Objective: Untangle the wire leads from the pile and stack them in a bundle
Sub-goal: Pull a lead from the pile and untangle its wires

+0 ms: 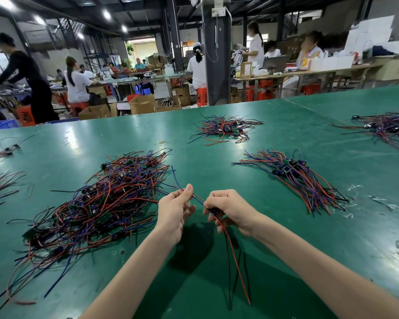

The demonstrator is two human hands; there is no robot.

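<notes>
Blue wire (197, 199) pinched in left hand (173, 210), its dark end gripped in right hand (230, 209); likely snag, dragging pile (101, 199) along, if tugged hard.

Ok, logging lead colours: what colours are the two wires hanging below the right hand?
Hanging wires: red and black; head view.

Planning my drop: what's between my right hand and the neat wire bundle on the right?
Head view: only bare green tabletop between the right hand and the neat bundle of red-blue-black wire leads.
</notes>
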